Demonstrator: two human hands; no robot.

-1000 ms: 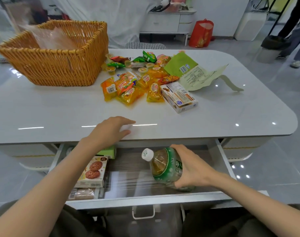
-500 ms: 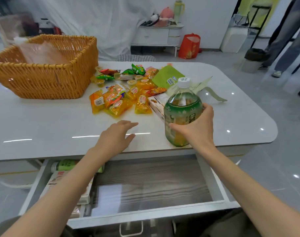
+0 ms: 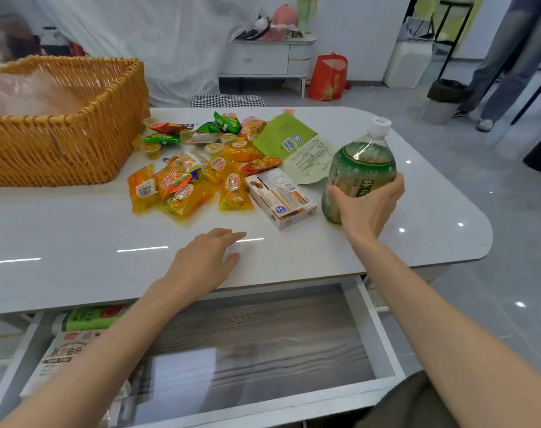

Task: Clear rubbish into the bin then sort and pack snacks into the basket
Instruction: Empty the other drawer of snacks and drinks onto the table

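The right hand (image 3: 368, 208) grips a green bottle (image 3: 360, 168) round its lower half, fingers and thumb curled about it, white cap up. Whether its base touches the table (image 3: 77, 230) is hard to tell. The bottle is at three o'clock from the pile of snacks (image 3: 185, 186), just beside a small box (image 3: 280, 197). The left hand (image 3: 204, 264) lies palm down on the table at six o'clock from the pile, fingers loosely straight, holding nothing. The basket (image 3: 62, 149) sits at ten o'clock on the table (a crumpled plastic bag (image 3: 25, 94) lies inside it). A flat green packet (image 3: 283, 135) lies at twelve o'clock from the box. Below the table's near edge a drawer (image 3: 263, 335) stands open, with a few packs (image 3: 74, 350) at its nine o'clock side. A bin (image 3: 445, 100) stands on the floor at two o'clock.
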